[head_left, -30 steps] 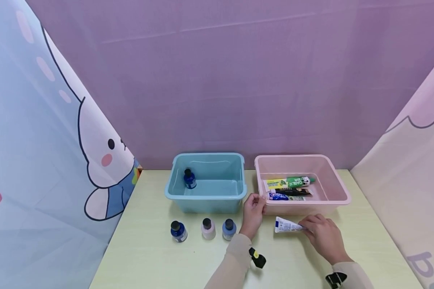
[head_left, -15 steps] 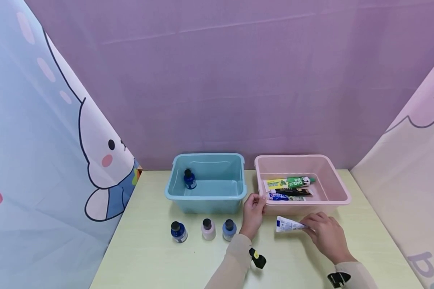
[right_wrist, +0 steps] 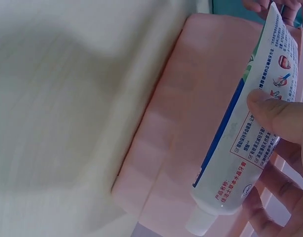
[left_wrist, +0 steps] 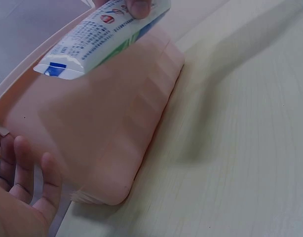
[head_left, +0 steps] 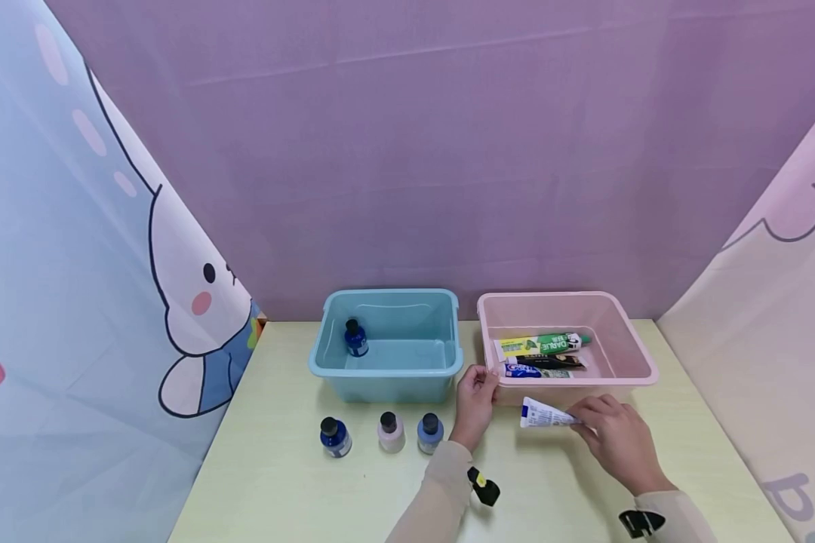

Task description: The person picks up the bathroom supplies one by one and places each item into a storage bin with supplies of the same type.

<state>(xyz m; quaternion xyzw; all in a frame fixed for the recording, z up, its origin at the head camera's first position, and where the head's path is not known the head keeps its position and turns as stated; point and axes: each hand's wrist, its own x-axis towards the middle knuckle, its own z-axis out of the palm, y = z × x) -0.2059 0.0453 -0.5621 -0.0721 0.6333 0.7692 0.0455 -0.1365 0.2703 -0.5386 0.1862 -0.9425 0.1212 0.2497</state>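
My right hand (head_left: 614, 437) pinches a white toothpaste tube (head_left: 545, 413), held in the air just in front of the pink bin (head_left: 570, 390). In the right wrist view the thumb presses on the printed side of the tube (right_wrist: 250, 133), with fingers behind it and its white cap at the lower end. My left hand (head_left: 475, 407) grips the bin's front left corner at the rim. Inside the bin lie a green and yellow toothpaste tube (head_left: 542, 345), a black tube (head_left: 550, 361) and a blue toothpaste tube (head_left: 526, 371).
Left of the pink bin stands a blue bin (head_left: 387, 386) with a dark blue bottle (head_left: 356, 341) inside. In front of it are another dark blue bottle (head_left: 336, 439), a pale pink bottle (head_left: 391, 434) and a lighter blue bottle (head_left: 431, 435). A purple curtain (head_left: 448, 151) hangs behind the table.
The right hand has lifted the toothpaste tube slightly, toward the pink bin and a little to the right. The left hand has stayed on the bin's corner.
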